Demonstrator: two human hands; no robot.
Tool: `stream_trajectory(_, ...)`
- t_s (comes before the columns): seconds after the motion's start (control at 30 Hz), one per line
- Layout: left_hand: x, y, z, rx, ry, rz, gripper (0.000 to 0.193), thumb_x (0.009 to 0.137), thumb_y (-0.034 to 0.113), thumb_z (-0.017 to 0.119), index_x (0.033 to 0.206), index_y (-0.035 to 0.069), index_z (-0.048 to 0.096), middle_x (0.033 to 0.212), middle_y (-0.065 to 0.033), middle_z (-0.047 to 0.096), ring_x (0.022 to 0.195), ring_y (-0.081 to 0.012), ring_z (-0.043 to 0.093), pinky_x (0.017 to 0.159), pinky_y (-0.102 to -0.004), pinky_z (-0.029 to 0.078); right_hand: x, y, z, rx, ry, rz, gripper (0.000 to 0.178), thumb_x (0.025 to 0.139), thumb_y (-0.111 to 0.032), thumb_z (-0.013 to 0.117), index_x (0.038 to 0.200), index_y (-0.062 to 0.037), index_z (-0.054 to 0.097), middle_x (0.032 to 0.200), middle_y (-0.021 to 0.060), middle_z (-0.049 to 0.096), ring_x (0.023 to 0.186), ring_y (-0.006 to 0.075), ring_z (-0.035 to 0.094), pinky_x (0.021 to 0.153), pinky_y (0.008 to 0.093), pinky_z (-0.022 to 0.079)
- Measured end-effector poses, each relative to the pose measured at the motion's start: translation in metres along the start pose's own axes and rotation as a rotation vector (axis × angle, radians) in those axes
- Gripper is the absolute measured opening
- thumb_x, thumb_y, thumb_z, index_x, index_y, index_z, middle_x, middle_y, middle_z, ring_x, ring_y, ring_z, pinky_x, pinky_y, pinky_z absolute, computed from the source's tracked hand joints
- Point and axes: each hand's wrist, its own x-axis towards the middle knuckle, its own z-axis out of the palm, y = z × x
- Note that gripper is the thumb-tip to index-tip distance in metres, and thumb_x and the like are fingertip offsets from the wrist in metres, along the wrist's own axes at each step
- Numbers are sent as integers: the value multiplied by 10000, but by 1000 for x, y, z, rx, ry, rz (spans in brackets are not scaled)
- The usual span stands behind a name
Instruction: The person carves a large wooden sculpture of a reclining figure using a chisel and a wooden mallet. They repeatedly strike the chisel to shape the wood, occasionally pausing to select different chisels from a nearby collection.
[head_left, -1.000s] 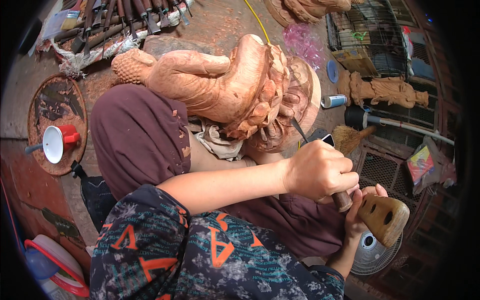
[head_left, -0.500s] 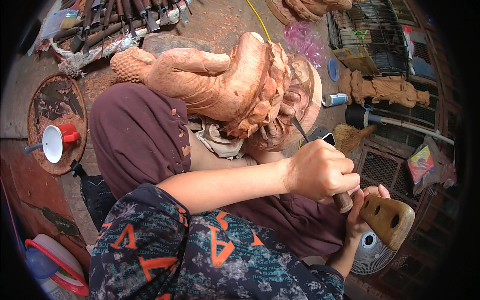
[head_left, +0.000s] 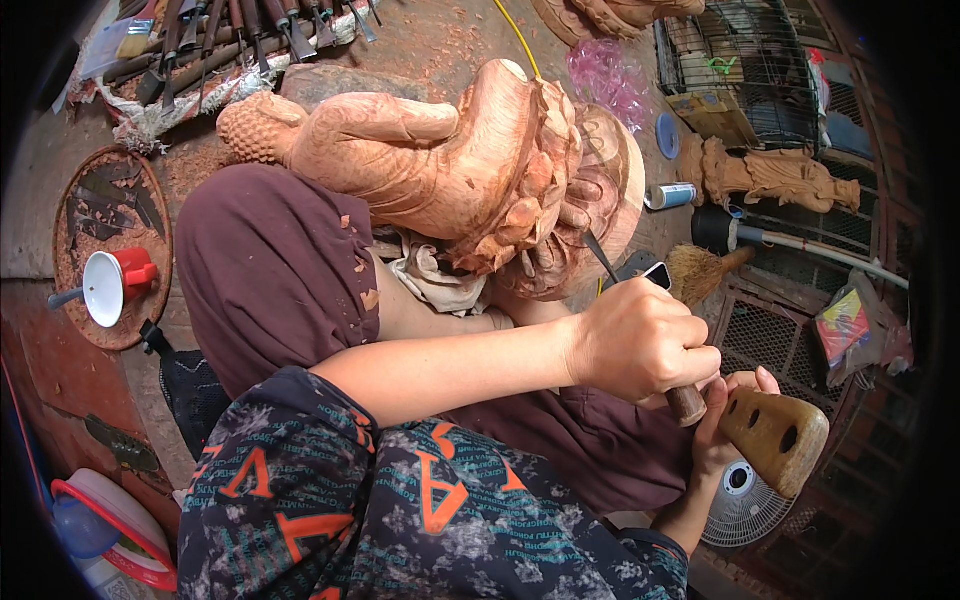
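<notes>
My left hand [head_left: 645, 338] is closed around the wooden handle of a carving chisel [head_left: 686, 405]. The chisel's dark, narrow blade slants up and away, its tip against the lower part of a carved wooden statue [head_left: 400, 165]. That seated figure lies on its side across my lap, its knobbly head to the left and its petalled, rounded base to the right. In my right hand [head_left: 713, 430] is a wooden mallet [head_left: 775, 437], a worn tan block with dark round holes, held low beside the chisel's handle end. Part of the right hand's grip is hidden behind the mallet.
Several chisels [head_left: 265, 40] lie on a cloth at the far left. A round tray [head_left: 165, 215] with wood chips holds a red-and-white mug [head_left: 105, 288]. Another carving [head_left: 770, 178], a spray can [head_left: 672, 195], a broom [head_left: 700, 275] and a fan [head_left: 745, 510] stand at the right.
</notes>
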Motion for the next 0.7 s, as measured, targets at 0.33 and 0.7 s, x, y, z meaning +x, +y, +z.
stream_trajectory(0.33,0,-2,-2,-9,2,0,313,754,225,696,597,121,446,559,0,384,464,-157,480,405,-307,378,-1,3,1,24,7,-28,454,881,-2,610,1250,1,345,761,59,562,674,160,539,787,308,454)
stream_trajectory(0.7,-14,-3,-16,-16,-87,47,278,737,261,672,622,125,459,548,-4,445,473,-173,537,422,-321,427,6,1,-6,288,240,-341,459,769,134,626,1142,-38,423,709,122,520,607,218,478,525,371,402)
